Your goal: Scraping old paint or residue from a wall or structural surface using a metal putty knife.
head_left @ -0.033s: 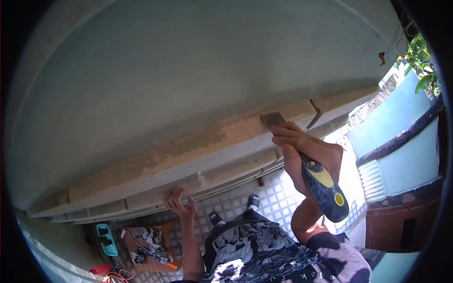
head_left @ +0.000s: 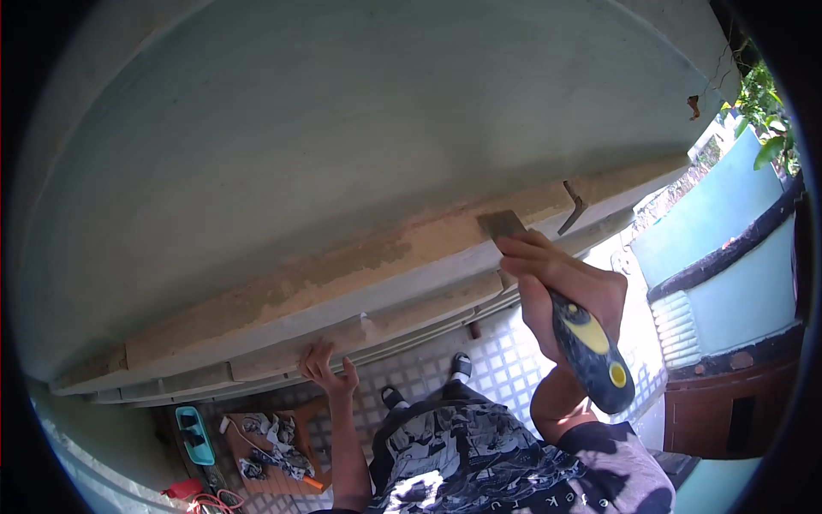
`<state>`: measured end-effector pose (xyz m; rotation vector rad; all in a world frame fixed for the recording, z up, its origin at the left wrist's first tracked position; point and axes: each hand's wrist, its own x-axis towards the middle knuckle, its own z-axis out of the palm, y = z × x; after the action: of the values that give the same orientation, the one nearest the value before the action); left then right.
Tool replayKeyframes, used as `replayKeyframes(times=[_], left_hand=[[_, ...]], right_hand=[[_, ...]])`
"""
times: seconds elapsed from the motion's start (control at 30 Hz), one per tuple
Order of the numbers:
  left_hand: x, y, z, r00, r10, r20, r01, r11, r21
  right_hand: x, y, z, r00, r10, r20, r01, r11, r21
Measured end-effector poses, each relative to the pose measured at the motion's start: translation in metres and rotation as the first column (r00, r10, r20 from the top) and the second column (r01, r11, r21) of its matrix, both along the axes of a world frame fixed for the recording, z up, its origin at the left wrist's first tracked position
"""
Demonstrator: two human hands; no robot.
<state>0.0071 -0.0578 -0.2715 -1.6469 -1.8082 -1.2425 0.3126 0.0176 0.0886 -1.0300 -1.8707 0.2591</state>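
Note:
My right hand (head_left: 569,283) is wrapped round a putty knife with a black and yellow handle (head_left: 592,351). Its flat blade (head_left: 501,224) lies against the upper ledge (head_left: 428,236), whose face is patchy beige and grey. Lower and to the left, my left hand (head_left: 325,367) has its fingers spread, the tips at the edge of the lower ledge (head_left: 282,355). No object shows in that hand. Above the ledges rises a pale green-grey wall surface (head_left: 342,111).
A bent metal piece (head_left: 571,208) sticks out from the ledge right of the blade. At lower left stand a wooden stool (head_left: 244,469) with crumpled cloth and an orange-handled tool, a turquoise tray (head_left: 195,435) and a red cord (head_left: 218,501). Tiles (head_left: 497,355) cover the floor.
My right hand and the putty knife have shifted slightly right and down along the ledge. The left hand stays in the same place.

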Motion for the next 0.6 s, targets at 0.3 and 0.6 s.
replayKeyframes(times=[0.3, 0.6], left_hand=[[-0.003, 0.001, -0.006, 1.000, 0.006, 0.017, -0.006, 1.000, 0.013], [-0.001, 0.003, -0.004, 1.000, 0.020, 0.000, -0.020, 1.000, 0.000]], right_hand=[[0.002, -0.001, -0.003, 1.000, 0.024, 0.002, -0.024, 0.999, -0.024], [0.009, 0.003, -0.006, 0.998, 0.063, 0.017, -0.062, 0.998, -0.009]])
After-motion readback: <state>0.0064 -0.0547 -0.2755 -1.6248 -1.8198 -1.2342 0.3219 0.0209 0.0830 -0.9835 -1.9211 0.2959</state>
